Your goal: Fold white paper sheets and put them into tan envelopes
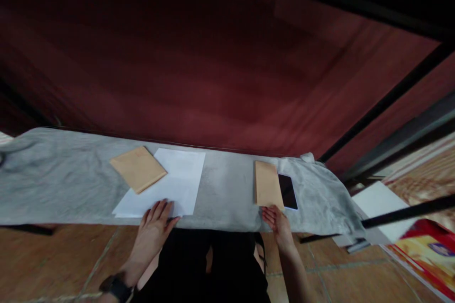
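Note:
My left hand lies on the near edge of a stack of white paper sheets, fingers stretched out and holding nothing. Partly over those sheets, a brown paper envelope rests at a slant. On the right, a small stack of brown paper envelopes stands lengthwise away from me. My right hand is at its near edge, thumb on the edge and fingers curled together. A dark-screened phone lies against the stack's right side.
A grey cloth covers the narrow table. Behind it rises a dark red panel, with a black metal bar slanting at right. On the tiled floor at right are a white board and a red and yellow package.

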`<state>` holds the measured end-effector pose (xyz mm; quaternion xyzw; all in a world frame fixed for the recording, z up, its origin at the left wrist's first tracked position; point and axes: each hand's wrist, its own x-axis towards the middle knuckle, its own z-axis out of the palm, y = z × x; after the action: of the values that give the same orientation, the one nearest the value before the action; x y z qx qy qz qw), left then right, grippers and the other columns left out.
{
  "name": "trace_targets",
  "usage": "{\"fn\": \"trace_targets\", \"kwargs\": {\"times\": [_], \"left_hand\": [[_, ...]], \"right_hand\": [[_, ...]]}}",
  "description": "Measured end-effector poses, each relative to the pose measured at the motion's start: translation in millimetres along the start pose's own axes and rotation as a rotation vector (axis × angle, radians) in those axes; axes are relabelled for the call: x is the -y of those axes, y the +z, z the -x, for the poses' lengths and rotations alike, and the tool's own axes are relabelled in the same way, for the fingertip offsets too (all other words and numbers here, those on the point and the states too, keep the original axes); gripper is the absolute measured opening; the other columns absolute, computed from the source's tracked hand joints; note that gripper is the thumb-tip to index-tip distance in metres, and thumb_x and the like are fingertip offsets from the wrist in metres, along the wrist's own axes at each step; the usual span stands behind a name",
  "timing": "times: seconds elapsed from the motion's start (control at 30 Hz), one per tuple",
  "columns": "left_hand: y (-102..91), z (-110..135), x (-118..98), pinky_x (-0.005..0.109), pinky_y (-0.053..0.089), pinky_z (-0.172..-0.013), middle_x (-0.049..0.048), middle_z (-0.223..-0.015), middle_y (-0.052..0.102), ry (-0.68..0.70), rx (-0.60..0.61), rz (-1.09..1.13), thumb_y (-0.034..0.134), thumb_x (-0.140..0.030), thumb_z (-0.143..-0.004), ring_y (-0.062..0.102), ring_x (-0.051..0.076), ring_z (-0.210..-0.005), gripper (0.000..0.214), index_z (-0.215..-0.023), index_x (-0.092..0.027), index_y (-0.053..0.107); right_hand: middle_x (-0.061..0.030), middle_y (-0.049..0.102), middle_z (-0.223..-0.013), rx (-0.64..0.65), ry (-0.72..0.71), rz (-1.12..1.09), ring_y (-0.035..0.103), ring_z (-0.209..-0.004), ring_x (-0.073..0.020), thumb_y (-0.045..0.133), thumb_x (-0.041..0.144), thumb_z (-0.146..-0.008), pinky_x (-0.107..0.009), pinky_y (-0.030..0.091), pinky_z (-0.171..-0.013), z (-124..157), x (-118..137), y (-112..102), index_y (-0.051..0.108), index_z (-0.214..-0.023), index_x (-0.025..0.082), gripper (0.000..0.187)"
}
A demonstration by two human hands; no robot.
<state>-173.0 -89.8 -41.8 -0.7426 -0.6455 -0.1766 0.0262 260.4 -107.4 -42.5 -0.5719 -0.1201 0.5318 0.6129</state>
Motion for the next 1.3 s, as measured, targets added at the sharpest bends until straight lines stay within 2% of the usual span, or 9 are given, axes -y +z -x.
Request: {"fn": "trace_targets", "kwargs": {"times": [0.17,0.47,0.6,0.77,0.87,0.97,1.07,1.17,1.3], "left_hand": [[-13.2,-7,4,0.045,0.043,-0.108,0.0117,-0.137,0.063,-0.001,0.088,0.052,0.052,-0.036,-0.091,0.056,0.03,-0.129,0.039,-0.125,-0.022,0.066],[-21.2,-24,-3,0.041,0.045,-0.107,0.008,-0.123,0.071,-0.208,0.127,0.324,0.056,-0.031,-0.085,0.064,0.026,-0.119,0.031,-0.107,-0.022,0.075],[-24.3,-23,-12,0.044,0.045,-0.106,0.0093,-0.125,0.071,-0.181,0.104,0.247,0.059,-0.029,-0.085,0.065,0.029,-0.116,0.029,-0.108,-0.022,0.075],[-30.8,-23,-12,0.041,0.046,-0.102,0.0091,-0.119,0.073,-0.147,0.062,0.175,0.045,-0.022,-0.092,0.066,0.026,-0.111,0.032,-0.105,-0.022,0.074],[-42.2,-30,-19,0.043,0.047,-0.097,0.0122,-0.112,0.074,-0.096,-0.032,0.081,0.042,-0.023,-0.095,0.066,0.029,-0.106,0.033,-0.104,-0.018,0.073],[-54.9,-36,-47,0.042,0.048,-0.09,0.0126,-0.11,0.073,0.116,-0.085,0.035,0.043,-0.019,-0.096,0.064,0.028,-0.102,0.03,-0.107,-0.017,0.071],[-57.0,-34,-92,0.04,0.047,-0.092,0.0103,-0.11,0.072,0.329,-0.077,0.028,0.048,-0.012,-0.093,0.064,0.025,-0.101,0.029,-0.114,-0.016,0.068],[-41.8,-19,-137,0.039,0.042,-0.102,0.0085,-0.116,0.071,0.483,-0.05,0.015,0.05,-0.006,-0.091,0.063,0.023,-0.11,0.032,-0.117,-0.016,0.066],[-9.2,4,-175,0.041,0.04,-0.107,0.0086,-0.117,0.071,0.572,-0.032,0.047,0.048,-0.009,-0.093,0.062,0.023,-0.115,0.03,-0.117,-0.016,0.065]], "right_hand": [[-0.015,0.077,-0.082,0.027,0.027,0.106,0.075,-0.072,-0.0246,0.079,0.041,-0.062,-0.034,0.061,-0.067,-3,0,-3,0.068,-0.076,0.017,0.03],[-0.0151,0.076,-0.078,-0.014,0.007,0.162,0.072,-0.065,-0.0245,0.079,0.044,-0.058,-0.033,0.057,-0.056,-4,-2,-1,0.068,-0.073,0.019,0.031],[-0.014,0.076,-0.077,-0.018,-0.03,0.171,0.072,-0.065,-0.0227,0.082,0.048,-0.054,-0.031,0.057,-0.057,1,-3,1,0.068,-0.074,0.02,0.037],[-0.0076,0.075,-0.072,-0.022,-0.065,0.2,0.069,-0.06,-0.0204,0.083,0.053,-0.048,-0.029,0.054,-0.053,4,-6,4,0.065,-0.075,0.019,0.047],[-0.0047,0.073,-0.068,-0.02,-0.114,0.234,0.066,-0.057,-0.018,0.083,0.056,-0.049,-0.027,0.052,-0.051,9,-13,11,0.064,-0.074,0.019,0.049],[-0.0052,0.074,-0.07,0.035,-0.105,0.249,0.065,-0.056,-0.0176,0.083,0.059,-0.051,-0.028,0.053,-0.052,23,-24,33,0.067,-0.077,0.018,0.051],[-0.0077,0.076,-0.079,0.234,-0.018,0.241,0.069,-0.065,-0.0211,0.081,0.062,-0.058,-0.032,0.057,-0.059,43,-32,64,0.07,-0.084,0.018,0.052],[-0.0098,0.076,-0.092,0.361,0.027,0.201,0.071,-0.079,-0.0249,0.074,0.065,-0.069,-0.034,0.057,-0.064,58,-36,90,0.071,-0.097,0.019,0.054],[-0.0094,0.075,-0.09,0.321,-0.109,0.242,0.07,-0.081,-0.0252,0.076,0.061,-0.068,-0.034,0.055,-0.064,54,-37,99,0.071,-0.093,0.018,0.05]]}}
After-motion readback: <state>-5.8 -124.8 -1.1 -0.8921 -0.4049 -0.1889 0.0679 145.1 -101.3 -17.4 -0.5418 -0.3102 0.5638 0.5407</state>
